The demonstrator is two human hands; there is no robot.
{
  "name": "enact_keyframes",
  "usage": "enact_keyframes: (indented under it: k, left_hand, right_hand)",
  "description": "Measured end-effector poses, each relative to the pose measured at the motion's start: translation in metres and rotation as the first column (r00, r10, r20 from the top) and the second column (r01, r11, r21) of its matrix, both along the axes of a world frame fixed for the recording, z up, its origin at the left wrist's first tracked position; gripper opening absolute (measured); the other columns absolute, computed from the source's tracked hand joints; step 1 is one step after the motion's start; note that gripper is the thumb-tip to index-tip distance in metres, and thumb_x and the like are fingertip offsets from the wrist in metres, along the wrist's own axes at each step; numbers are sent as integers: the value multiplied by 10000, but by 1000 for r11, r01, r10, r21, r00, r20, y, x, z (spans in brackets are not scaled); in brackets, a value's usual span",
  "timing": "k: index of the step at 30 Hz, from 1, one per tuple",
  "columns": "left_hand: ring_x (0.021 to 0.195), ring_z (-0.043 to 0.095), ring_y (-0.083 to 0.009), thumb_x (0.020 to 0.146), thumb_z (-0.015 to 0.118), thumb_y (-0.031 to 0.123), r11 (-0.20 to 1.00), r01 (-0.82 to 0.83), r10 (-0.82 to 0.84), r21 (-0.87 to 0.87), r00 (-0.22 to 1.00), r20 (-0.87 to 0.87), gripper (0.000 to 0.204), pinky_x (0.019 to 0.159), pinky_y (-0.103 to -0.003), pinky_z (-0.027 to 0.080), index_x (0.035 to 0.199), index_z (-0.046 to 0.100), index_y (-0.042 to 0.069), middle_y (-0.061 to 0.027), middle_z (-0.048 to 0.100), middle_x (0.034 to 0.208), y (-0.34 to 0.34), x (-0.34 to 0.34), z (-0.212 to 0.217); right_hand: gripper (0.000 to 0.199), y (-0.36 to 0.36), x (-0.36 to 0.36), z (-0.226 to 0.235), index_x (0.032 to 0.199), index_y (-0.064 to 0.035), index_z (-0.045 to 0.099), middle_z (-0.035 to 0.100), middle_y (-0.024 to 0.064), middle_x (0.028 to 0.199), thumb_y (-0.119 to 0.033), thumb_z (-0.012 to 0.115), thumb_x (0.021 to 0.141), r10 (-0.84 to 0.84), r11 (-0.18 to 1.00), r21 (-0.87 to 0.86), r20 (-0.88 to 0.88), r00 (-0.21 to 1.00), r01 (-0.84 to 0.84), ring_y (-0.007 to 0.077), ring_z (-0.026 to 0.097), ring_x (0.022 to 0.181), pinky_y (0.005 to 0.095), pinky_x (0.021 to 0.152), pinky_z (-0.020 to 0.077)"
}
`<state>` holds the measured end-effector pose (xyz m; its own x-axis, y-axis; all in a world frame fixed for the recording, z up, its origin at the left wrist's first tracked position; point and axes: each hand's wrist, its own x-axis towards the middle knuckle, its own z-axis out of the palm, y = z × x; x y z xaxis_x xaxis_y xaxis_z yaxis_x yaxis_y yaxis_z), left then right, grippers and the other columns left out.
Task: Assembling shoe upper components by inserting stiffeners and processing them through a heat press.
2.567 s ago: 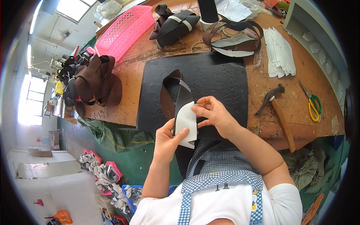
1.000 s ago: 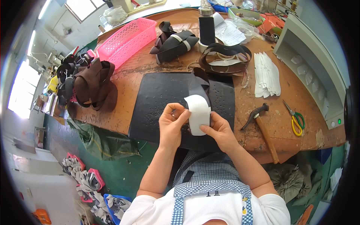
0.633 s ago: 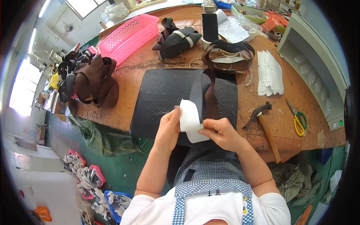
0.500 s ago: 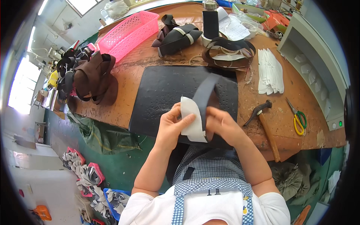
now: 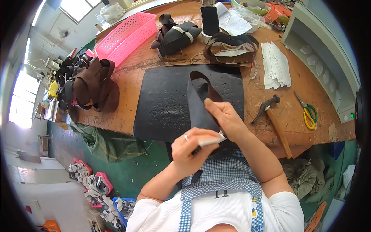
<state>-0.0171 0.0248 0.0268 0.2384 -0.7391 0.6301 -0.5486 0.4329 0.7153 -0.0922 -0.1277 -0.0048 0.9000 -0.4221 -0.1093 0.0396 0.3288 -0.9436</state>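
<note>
My left hand (image 5: 190, 149) is closed, pinching a pale white piece (image 5: 210, 141) that now shows nearly edge-on near the table's front edge. My right hand (image 5: 228, 119) is closed on a dark grey strip (image 5: 197, 110), its thumb pressed flat against it. The strip loops upward over a black perforated mat (image 5: 162, 102) and shows a brown inner side. Where the strip and the white piece meet is hidden by my fingers.
Right of the mat lie a hammer (image 5: 277, 129), scissors (image 5: 308, 112) and stacked white pieces (image 5: 275, 65). Behind it are strip bundles (image 5: 179, 36), a looped bundle (image 5: 232, 48) and a bottle (image 5: 210, 21). Brown strips (image 5: 96, 85) and a pink basket (image 5: 125, 36) stand left.
The white piece has tipped from facing me to nearly edge-on as my left hand moved down and turned over. My right hand has shifted up along the strip, whose loop swung left.
</note>
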Motion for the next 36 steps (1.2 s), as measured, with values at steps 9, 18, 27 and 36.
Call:
enact_keyframes:
  k: [9,18,27,36]
  left_hand:
    - [791,635,-85,873,685,17,958,-64,249,281,675,-695,125,696,-216,514,977,636,-29,-40,672,857,-7,16,-4]
    - [794,655,-99,816,730,0,924,-179,340,339,789,-512,141,711,-233,530,936,657,-13,-40,688,863,-8,26,-9]
    - [780,664,-104,822,733,33,917,-152,344,369,771,-535,129,685,-231,536,919,657,-7,-44,692,850,-12,19,-16]
    - [765,660,-99,813,747,42,923,-81,310,377,738,-600,147,684,-226,528,913,654,-13,-61,698,848,-13,19,-17]
  right_hand:
    - [528,36,-41,6,1326,69,466,648,94,1080,-70,696,871,68,996,-54,-2,998,-68,111,619,959,246,849,508]
    - [419,42,-45,-3,1268,56,528,677,78,983,-70,664,892,34,991,-129,37,999,-29,74,613,871,214,751,490]
    - [402,47,-52,-1,1243,60,546,674,80,998,-93,675,895,18,985,-175,38,999,-11,82,620,886,225,766,511]
    - [305,49,-54,-5,1180,71,583,679,89,988,-136,601,957,-38,995,-90,-31,999,35,103,633,896,251,812,523]
